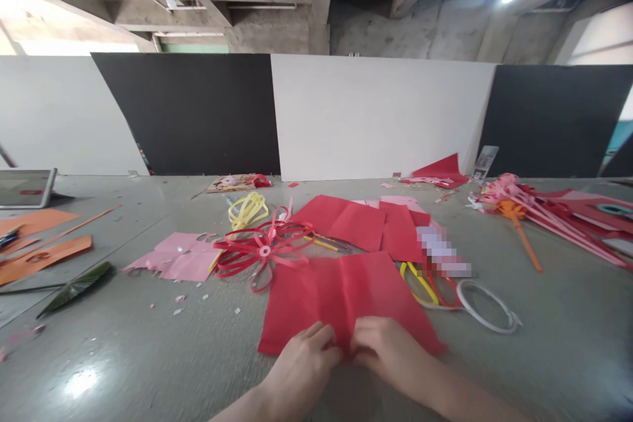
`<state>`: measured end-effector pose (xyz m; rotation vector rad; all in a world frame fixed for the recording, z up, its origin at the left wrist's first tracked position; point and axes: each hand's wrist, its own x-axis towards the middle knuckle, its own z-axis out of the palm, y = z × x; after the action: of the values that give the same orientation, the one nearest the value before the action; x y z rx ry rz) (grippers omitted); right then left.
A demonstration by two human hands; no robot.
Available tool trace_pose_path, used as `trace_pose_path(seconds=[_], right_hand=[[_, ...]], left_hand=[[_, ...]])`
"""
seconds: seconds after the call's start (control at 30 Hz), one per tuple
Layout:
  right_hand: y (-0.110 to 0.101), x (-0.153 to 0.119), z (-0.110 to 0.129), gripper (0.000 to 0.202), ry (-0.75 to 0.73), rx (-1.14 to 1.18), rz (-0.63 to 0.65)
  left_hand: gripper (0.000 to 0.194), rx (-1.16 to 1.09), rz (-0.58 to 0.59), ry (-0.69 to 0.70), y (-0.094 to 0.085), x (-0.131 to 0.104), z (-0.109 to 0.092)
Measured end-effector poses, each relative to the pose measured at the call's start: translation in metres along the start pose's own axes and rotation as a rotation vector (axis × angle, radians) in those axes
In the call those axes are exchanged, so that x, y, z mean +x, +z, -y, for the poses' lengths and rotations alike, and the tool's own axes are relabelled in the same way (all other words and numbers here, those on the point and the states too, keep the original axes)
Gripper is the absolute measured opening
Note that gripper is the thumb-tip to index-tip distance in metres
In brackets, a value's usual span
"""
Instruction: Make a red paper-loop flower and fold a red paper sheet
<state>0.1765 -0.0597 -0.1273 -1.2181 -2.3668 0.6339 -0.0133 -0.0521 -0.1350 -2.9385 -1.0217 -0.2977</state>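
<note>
My left hand (310, 359) and right hand (383, 346): fingers curled, pinching creased red sheet (341, 290). Beyond left hand: red looped-strip flower (265, 250).

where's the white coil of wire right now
In the head view, the white coil lies on the table to the right of the red sheet under the hands, beside the yellow loop.
</note>
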Motion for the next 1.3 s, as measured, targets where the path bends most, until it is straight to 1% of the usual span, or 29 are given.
trace_pose_path(seconds=[0.1,0.23,0.37,0.47,0.57,0.67,0.73,0.87,0.97,1.03,1.1,1.3], right_hand=[[0.0,0.001,0.0,0.014,0.051,0.076,-0.019],[-0.002,0.003,0.002,0.018,0.104,0.173,-0.028],[-0.004,0.004,0.003,0.017,0.145,0.157,-0.052],[-0.003,0.004,0.0,0.015,0.173,0.168,-0.049],[-0.001,0.005,-0.003,0.016,0.168,0.195,-0.036],[-0.001,0.005,-0.004,0.017,0.157,0.188,-0.035],[-0.001,0.005,-0.003,0.017,0.155,0.178,-0.032],[-0.003,0.004,-0.001,0.015,0.162,0.167,-0.028],[-0.003,0.002,-0.002,0.014,0.167,0.157,-0.025],[-0.003,0.002,-0.002,0.015,0.167,0.151,-0.017],[-0.004,0.003,-0.002,0.016,0.17,0.147,-0.011],[-0.008,0.006,0.001,0.01,0.215,0.166,0.024]], left_hand=[[0.014,-0.044,0.025,-0.028,-0.004,0.001,-0.001],[0.017,-0.249,0.012,-0.135,-0.007,0.001,-0.002],[0.02,-0.43,-0.008,-0.201,-0.007,0.001,0.001],[0.02,-0.457,-0.019,-0.212,-0.006,0.001,0.002],[0.019,-0.407,-0.02,-0.198,-0.004,0.001,0.002],[0.018,-0.292,-0.01,-0.167,0.0,-0.001,0.001],[0.017,-0.167,0.003,-0.121,0.002,-0.001,0.0],[0.01,0.086,0.049,0.021,0.005,-0.002,-0.003],[0.009,0.12,0.069,0.031,0.004,-0.001,-0.004],[0.01,0.074,0.083,0.002,0.002,0.0,-0.003],[0.013,-0.019,0.094,-0.042,-0.001,0.0,-0.003],[0.019,-0.421,0.135,-0.255,-0.012,0.002,-0.001]])
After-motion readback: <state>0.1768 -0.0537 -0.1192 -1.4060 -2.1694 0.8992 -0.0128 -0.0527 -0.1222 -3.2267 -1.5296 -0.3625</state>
